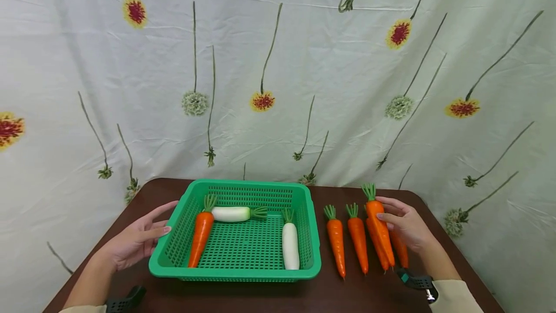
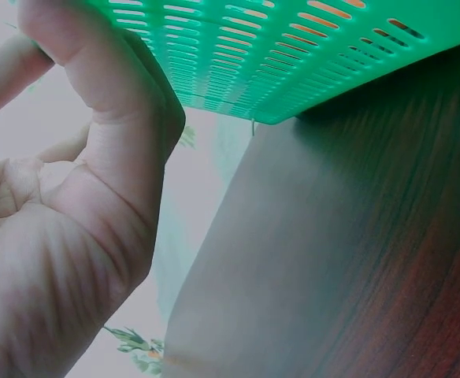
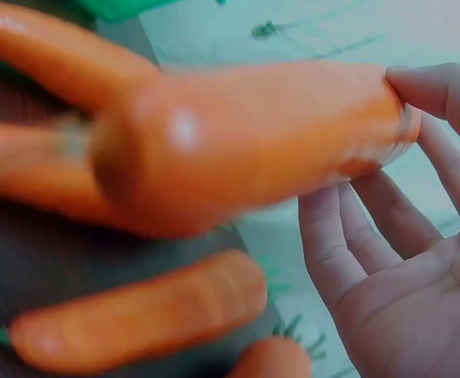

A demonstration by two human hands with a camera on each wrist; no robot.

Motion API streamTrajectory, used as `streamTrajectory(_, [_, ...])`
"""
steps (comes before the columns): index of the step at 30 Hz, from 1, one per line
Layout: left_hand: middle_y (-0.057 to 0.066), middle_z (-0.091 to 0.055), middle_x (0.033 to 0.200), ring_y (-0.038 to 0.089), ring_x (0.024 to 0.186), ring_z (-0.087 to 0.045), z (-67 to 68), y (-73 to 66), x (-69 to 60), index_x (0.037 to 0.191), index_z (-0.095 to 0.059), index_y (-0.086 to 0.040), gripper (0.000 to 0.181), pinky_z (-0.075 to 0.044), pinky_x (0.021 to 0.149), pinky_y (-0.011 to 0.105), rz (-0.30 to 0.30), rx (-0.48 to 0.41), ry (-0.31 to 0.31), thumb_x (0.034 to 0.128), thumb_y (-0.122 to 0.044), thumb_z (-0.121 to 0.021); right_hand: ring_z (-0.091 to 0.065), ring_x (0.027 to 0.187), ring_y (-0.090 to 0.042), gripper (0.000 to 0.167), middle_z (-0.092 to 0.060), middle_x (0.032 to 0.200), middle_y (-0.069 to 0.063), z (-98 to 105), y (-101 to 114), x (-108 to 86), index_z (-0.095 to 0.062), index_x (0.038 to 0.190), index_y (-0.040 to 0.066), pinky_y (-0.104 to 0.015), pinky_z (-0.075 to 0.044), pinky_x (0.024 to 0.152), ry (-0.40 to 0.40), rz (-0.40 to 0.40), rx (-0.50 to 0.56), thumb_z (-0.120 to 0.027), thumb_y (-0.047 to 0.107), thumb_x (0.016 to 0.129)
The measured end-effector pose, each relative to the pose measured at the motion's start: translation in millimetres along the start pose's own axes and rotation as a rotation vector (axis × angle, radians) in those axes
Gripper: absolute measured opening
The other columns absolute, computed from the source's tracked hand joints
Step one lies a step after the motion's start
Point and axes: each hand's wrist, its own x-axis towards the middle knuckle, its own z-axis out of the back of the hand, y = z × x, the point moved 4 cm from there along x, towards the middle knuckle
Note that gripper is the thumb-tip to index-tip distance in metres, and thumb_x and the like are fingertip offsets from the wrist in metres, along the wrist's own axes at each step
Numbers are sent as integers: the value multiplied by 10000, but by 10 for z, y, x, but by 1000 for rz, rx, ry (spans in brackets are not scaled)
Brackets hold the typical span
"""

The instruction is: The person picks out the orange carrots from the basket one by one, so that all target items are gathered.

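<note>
My right hand (image 1: 408, 228) pinches an orange carrot (image 1: 379, 226) with a green top between thumb and fingers, its tip pointing down. In the right wrist view the held carrot (image 3: 246, 142) looms large and blurred, with the fingers around its top end. Partly hidden behind it is another carrot (image 1: 374, 243). My left hand (image 1: 134, 240) rests at the left rim of a green plastic basket (image 1: 234, 273), fingers fairly straight. Inside the basket lie a carrot (image 1: 201, 238), a white radish (image 1: 232, 214) lying crosswise and a second white radish (image 1: 290, 246) at the right.
Right of the basket, a carrot (image 1: 336, 243) and another carrot (image 1: 358, 240) lie side by side on the dark brown table (image 1: 243, 298). One more carrot (image 1: 400, 249) sits partly under my right hand. A flower-patterned white cloth (image 1: 243, 52) hangs behind the table.
</note>
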Motion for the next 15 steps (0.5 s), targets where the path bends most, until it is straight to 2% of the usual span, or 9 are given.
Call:
streamTrajectory(3, [-39,-600,1455,295,1221,-684,-4,1,4,1650,3,-276,689,-539,1004,544,1,6,-7,1107,-8,-325,-717,1004,-101,441,-712,1209,127,119,-42,-36,-567,1452,111,-283,-634,842,-7,6,-12,-591,26,1020])
streamTrajectory(8, [-40,-611,1440,294,1214,-689,-2,4,1,1648,-37,-285,678,-539,998,548,4,17,-26,1106,-13,-339,-713,1020,-87,423,-718,1195,118,280,-88,-79,-618,1410,166,-264,-627,850,-10,18,40,-551,-11,1031])
streamTrajectory(15, [-48,-615,1430,284,1202,-695,-1,8,-11,1652,-6,-271,692,-545,993,542,8,29,-41,1106,-24,-354,-711,1006,-63,385,-727,1143,139,503,-161,-117,-637,1382,199,-250,-621,849,-87,-38,9,-580,46,1034])
